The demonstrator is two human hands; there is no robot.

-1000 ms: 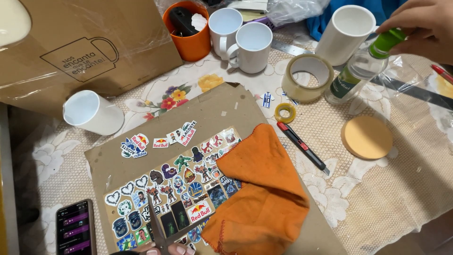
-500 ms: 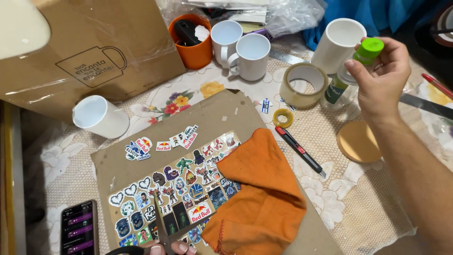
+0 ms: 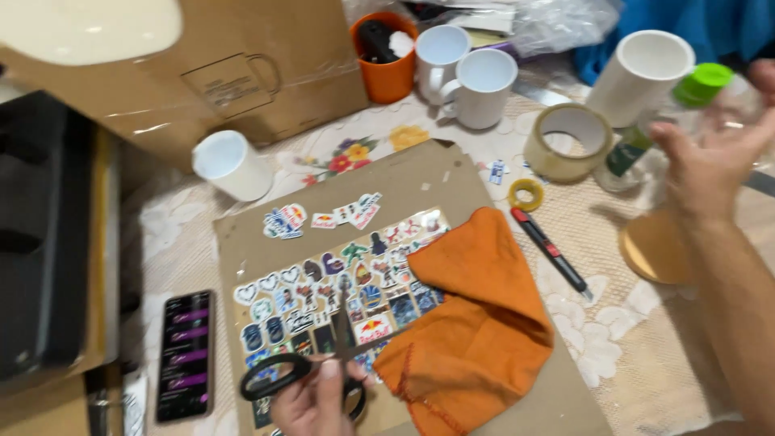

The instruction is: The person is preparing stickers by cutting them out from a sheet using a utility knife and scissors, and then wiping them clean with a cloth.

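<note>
Sticker sheet (image 3: 339, 291) mostly uncut; left hand (image 3: 311, 400) grips black scissors (image 3: 278, 378); right hand (image 3: 710, 165) open beside green-capped bottle (image 3: 658, 129), holding nothing

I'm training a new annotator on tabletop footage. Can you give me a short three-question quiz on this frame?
1. True or false: the left hand holds black-handled scissors.
2. What lies on the cardboard sheet beside the stickers? A) an orange cloth B) a white mug C) a roll of tape
3. What colour is the cap of the clear bottle by the right hand?

Key
1. True; the fingers are through the loops.
2. A, the orange cloth; the white mug and the roll of tape are on the lace tablecloth.
3. Green.
</note>
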